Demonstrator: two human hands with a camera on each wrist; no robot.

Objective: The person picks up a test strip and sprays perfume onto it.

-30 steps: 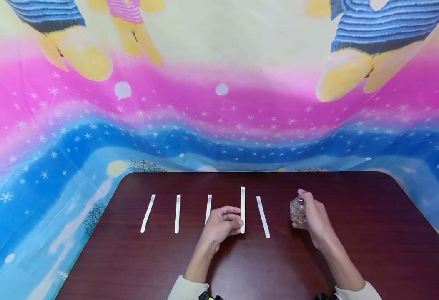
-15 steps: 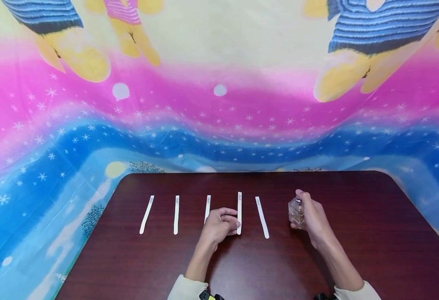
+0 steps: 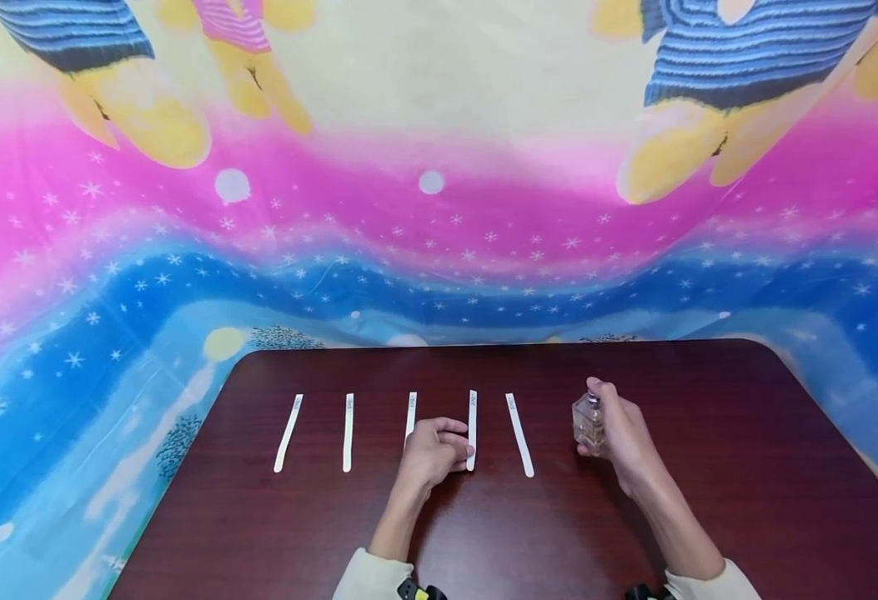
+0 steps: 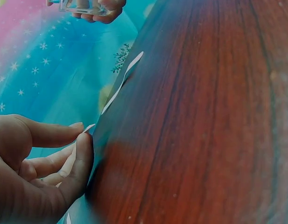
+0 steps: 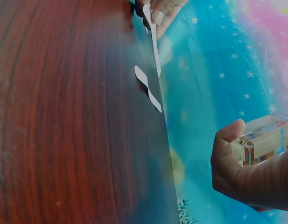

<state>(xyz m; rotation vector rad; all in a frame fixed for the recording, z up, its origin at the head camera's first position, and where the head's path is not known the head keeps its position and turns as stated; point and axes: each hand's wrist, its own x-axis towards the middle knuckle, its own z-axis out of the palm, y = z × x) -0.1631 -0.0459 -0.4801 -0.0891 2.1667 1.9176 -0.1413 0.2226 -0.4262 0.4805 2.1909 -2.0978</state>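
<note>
My left hand [image 3: 433,454] pinches the lower end of a white paper test strip [image 3: 472,421] between thumb and fingers, low at the table; contact with the wood is hard to tell. In the left wrist view the strip's pinched edge [image 4: 89,127] shows between the fingertips. My right hand [image 3: 626,437] grips a clear glass perfume bottle [image 3: 585,423], thumb at its sprayer top. Right of the pinched strip lies a loose, slightly curled strip [image 3: 519,435]. Another strip [image 3: 412,408] is partly hidden behind my left hand.
Two more strips, one at the far left [image 3: 288,433] and one beside it [image 3: 348,433], lie spaced out on the dark wooden table [image 3: 258,533]. A patterned cloth [image 3: 439,225] hangs behind the table's back edge. Small print marks the strips' upper ends.
My left hand's strip has come down toward the table and a little left, its top end lower in view. The right hand keeps its grip on the perfume bottle. The head view has shifted slightly.
</note>
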